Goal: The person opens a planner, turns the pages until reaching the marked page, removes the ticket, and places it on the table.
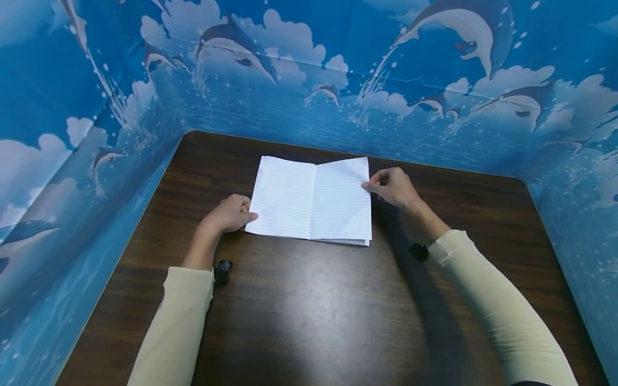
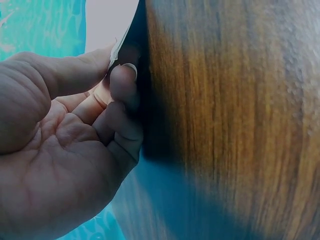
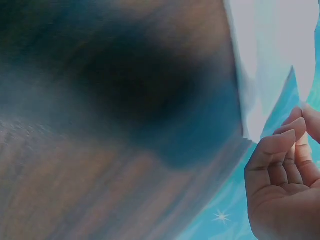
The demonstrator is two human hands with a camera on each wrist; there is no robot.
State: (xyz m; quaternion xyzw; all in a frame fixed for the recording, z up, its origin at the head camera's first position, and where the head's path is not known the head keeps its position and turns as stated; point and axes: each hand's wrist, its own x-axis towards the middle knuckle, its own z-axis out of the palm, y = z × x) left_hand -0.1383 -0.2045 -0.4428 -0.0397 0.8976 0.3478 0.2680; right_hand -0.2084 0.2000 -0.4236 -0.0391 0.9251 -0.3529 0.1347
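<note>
An open notebook [image 1: 285, 198] with lined white pages lies toward the far side of the brown wooden table. My left hand [image 1: 233, 213] pinches its left edge near the lower corner, thumb on top and curled fingers beneath, as the left wrist view shows with the hand [image 2: 75, 135] at the paper's edge. At the right edge, my right hand [image 1: 392, 186] pinches a page between thumb and fingertips. In the right wrist view that hand [image 3: 285, 185] holds the tip of a raised page [image 3: 301, 65], apart from the pages [image 3: 247, 100] beneath.
The dark wood table [image 1: 309, 321] has rounded far corners. A blue curtain [image 1: 299, 123] printed with dolphins and clouds closes in its back and sides. Small black devices sit at the left wrist [image 1: 223, 272] and the right wrist [image 1: 419, 252].
</note>
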